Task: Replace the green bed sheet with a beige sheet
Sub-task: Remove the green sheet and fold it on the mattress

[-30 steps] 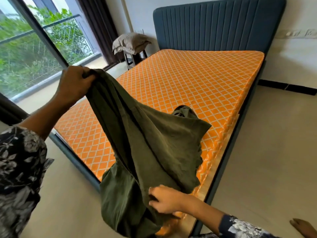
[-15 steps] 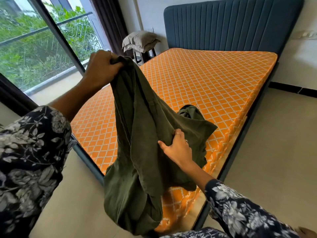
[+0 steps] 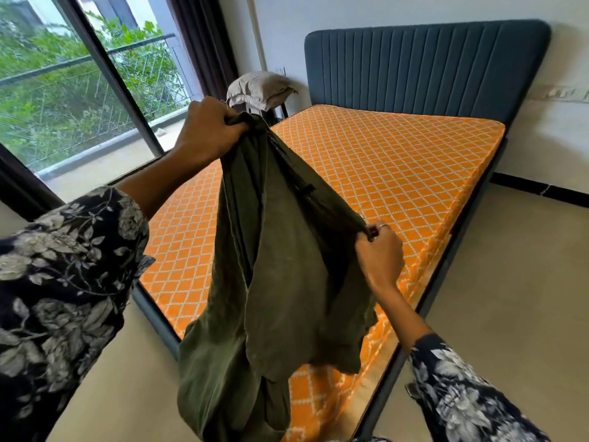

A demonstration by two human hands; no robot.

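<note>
Green bed sheet (image 3: 280, 282): off the mattress (image 3: 398, 173), bunched and hanging in the air in front of the bed's foot end. Upper edge gripped in left hand (image 3: 207, 132), fingers curled tight, raised high. Lower point of same edge pinched in right hand (image 3: 381, 253), ring visible on one finger. Orange diamond-patterned mattress bare. Grey pillows (image 3: 259, 89) stacked beside blue headboard (image 3: 427, 68).

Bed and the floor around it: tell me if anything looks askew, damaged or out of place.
Nothing looks damaged. The mattress lies bare and flat on the bed frame. The green sheet hangs bunched between the left hand and right hand. A grey pillow is perched on a stand beside the headboard.
</note>
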